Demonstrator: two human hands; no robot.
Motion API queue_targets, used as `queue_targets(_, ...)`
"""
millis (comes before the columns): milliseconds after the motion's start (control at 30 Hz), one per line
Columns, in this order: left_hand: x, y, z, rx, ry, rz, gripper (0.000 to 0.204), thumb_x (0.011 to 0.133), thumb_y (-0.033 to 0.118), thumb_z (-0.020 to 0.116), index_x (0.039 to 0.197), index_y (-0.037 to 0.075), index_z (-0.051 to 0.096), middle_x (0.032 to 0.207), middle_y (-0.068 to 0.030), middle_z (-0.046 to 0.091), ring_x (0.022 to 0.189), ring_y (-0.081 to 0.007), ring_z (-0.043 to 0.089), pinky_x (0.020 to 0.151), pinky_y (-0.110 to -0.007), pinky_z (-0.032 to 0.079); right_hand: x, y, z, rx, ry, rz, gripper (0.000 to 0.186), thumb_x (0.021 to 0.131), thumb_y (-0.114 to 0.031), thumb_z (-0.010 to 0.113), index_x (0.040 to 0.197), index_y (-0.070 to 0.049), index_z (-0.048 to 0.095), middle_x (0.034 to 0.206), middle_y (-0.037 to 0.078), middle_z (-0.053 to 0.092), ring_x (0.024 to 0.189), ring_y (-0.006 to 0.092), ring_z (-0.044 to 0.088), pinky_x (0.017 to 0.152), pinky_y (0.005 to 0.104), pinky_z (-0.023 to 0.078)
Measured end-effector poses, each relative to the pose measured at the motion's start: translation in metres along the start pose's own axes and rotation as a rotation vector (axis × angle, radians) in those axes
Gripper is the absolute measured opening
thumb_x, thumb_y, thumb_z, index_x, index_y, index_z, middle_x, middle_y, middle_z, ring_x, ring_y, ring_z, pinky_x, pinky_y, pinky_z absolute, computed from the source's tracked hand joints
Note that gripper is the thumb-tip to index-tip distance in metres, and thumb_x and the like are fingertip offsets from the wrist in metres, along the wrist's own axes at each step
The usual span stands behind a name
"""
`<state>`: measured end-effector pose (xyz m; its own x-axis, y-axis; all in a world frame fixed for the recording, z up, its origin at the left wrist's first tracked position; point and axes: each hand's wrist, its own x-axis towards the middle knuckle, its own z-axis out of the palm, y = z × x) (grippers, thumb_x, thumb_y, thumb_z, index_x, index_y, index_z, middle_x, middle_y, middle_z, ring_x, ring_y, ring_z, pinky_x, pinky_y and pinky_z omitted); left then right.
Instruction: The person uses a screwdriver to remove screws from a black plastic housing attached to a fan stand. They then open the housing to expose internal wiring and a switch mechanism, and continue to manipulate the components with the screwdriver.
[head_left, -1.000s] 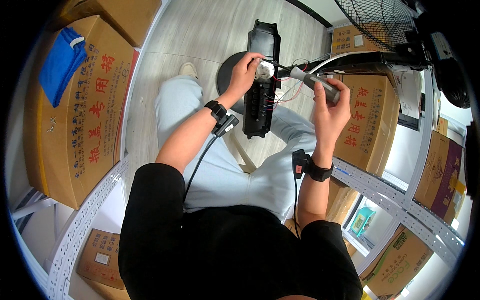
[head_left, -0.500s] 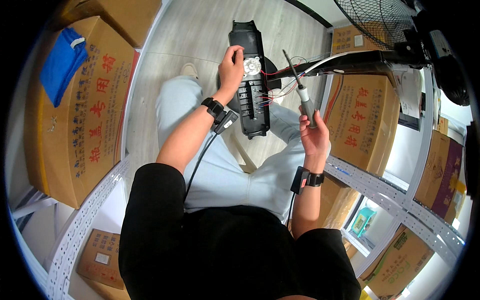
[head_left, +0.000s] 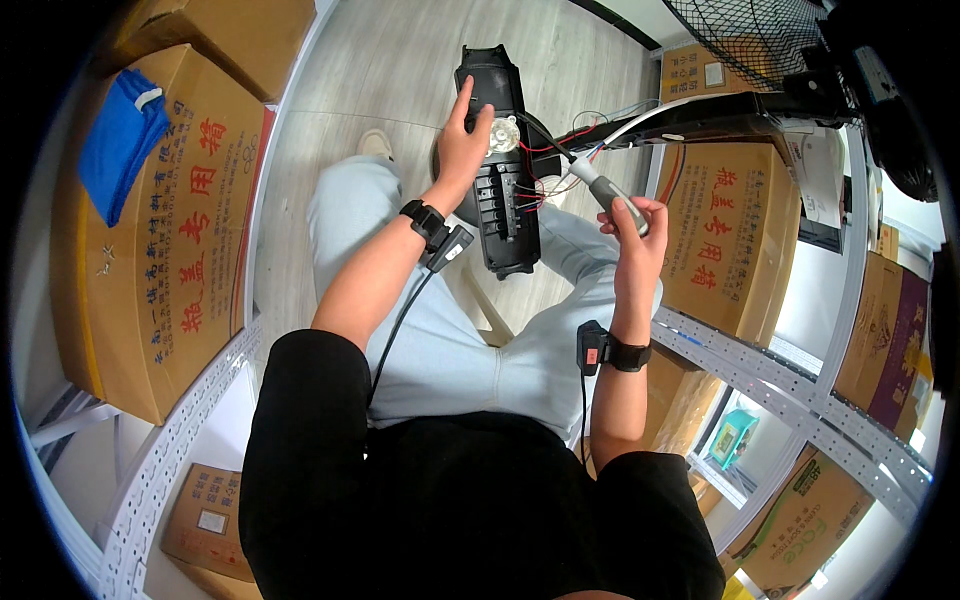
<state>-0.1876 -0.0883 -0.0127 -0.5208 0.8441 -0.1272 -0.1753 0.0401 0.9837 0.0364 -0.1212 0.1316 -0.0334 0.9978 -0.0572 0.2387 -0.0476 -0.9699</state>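
My left hand [head_left: 463, 145] lies at the left edge of a long black housing [head_left: 485, 75], index finger extended and thumb apart beside a round white part [head_left: 502, 135]. My right hand [head_left: 633, 235] holds a screwdriver with a grey-and-white handle [head_left: 610, 193], its dark shaft angled up-left toward the white part; whether the tip touches is unclear. Red, blue and pale wires [head_left: 560, 185] run from the housing. Behind it are a dark round base and a long black arm [head_left: 690, 115].
Cardboard boxes stand on metal shelving at left [head_left: 150, 280] and right [head_left: 720, 240]. A folded blue cloth [head_left: 118, 150] lies on the left box. A black mesh fan guard [head_left: 740, 35] hangs upper right. My legs [head_left: 345, 200] straddle the housing above a pale floor [head_left: 360, 70].
The housing has shifted left since a second ago. The screwdriver swung upright, then tilted back toward the white part. My left hand moved left, its index finger now extended.
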Motion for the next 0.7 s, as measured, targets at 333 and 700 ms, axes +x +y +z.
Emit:
queue_targets(333, -0.005, -0.008, 0.009, -0.147, 0.037, 0.001, 0.083, 0.082, 0.029, 0.078, 0.150, 0.007, 0.035, 0.120, -0.0142, 0.066, 0.108, -0.0240, 0.065, 0.092, -0.035, 0.050, 0.006, -0.037, 0.027, -0.591, 0.089, -0.253, 0.034, 0.086, -0.021, 0.078, 0.104, -0.001, 0.057, 0.095, 0.016, 0.070, 0.083, 0.0240, 0.069, 0.074, 0.0330, 0.053)
queue_targets(700, -0.001, -0.019, 0.009, -0.274, -0.082, -0.057, 0.049, 0.082, 0.027, 0.081, 0.116, 0.001, 0.056, 0.107, -0.0088, 0.066, 0.097, -0.0176, 0.063, 0.086, -0.033, 0.049, 0.009, -0.043, 0.035, -0.709, 0.082, -0.363, 0.033, 0.086, -0.020, 0.077, 0.103, -0.001, 0.056, 0.089, 0.018, 0.069, 0.078, 0.0295, 0.070, 0.070, 0.0355, 0.053)
